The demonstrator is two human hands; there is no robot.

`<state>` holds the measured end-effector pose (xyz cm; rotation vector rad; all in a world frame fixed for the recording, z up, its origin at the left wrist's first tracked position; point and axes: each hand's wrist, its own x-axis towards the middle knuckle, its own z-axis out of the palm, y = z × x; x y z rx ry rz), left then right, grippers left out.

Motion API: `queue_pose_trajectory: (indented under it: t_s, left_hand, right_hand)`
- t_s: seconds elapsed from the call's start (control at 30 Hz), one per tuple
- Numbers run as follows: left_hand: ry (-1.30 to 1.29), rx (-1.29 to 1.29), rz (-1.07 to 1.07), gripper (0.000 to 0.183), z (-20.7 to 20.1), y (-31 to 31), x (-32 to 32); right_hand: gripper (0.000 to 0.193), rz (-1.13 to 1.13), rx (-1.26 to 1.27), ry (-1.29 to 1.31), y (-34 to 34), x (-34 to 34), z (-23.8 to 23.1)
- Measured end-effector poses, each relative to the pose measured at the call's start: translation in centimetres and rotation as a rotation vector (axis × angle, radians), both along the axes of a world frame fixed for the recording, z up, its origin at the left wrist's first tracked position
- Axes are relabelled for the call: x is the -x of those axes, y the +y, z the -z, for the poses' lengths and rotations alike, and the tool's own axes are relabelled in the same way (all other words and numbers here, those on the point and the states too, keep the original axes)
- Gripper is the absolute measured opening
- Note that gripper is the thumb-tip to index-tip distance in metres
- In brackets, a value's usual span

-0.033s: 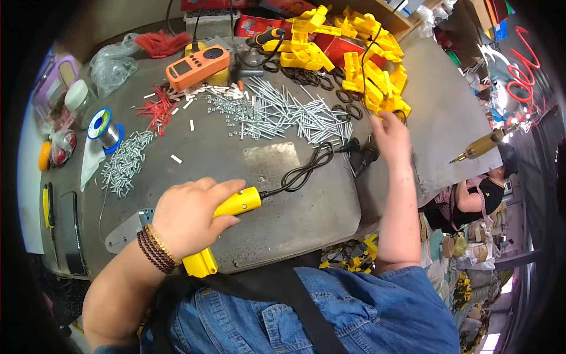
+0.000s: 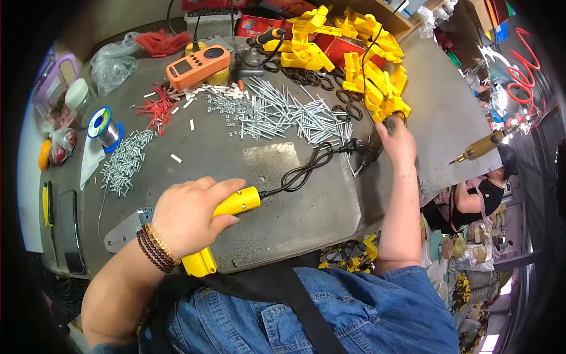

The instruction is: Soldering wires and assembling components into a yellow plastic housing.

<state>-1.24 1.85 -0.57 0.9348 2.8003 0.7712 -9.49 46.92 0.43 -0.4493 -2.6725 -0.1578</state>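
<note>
My left hand [image 2: 190, 213] is closed around the yellow handle [image 2: 239, 202] of a corded tool. A flat metal blade [image 2: 122, 232] sticks out on the far side of that hand, and a yellow lower part [image 2: 200, 263] shows beneath the wrist. From the handle a bundled black cord [image 2: 306, 169] runs to a black plug [image 2: 350, 146]. My right hand [image 2: 398, 143] is at the right, just below the yellow plastic shells [image 2: 383, 88]. Its fingers are curled around something dark and mostly hidden, beside a thin hanging cable.
Long screws [image 2: 289, 112] lie in a heap at mid-table, short screws [image 2: 122, 165] at left. Beyond stand an orange meter [image 2: 197, 68], a solder spool [image 2: 106, 131] and black rings [image 2: 348, 106]. A wooden-handled driver [image 2: 480, 146] hangs at right; a person [image 2: 471, 197] is beyond.
My right hand has shifted slightly down and right, its fingers curling in more. The black plug beside it has turned a little. My left hand stays put on the tool.
</note>
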Motion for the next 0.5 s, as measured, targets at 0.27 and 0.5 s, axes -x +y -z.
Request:
queue_pose_trajectory:
  t_s: [0.27, 0.5]
  left_hand:
    - [-0.02, 0.09, -0.011, 0.049, 0.4, 0.1, -0.1]
    - [-0.019, 0.22, -0.055, 0.052, 0.4, 0.7, -0.2]
  right_hand:
    - [0.04, -0.214, 1.519, 0.384, 5.3, -0.3, 5.0]
    - [0.058, -0.99, 2.14, 0.184, -10.9, -6.3, -1.0]
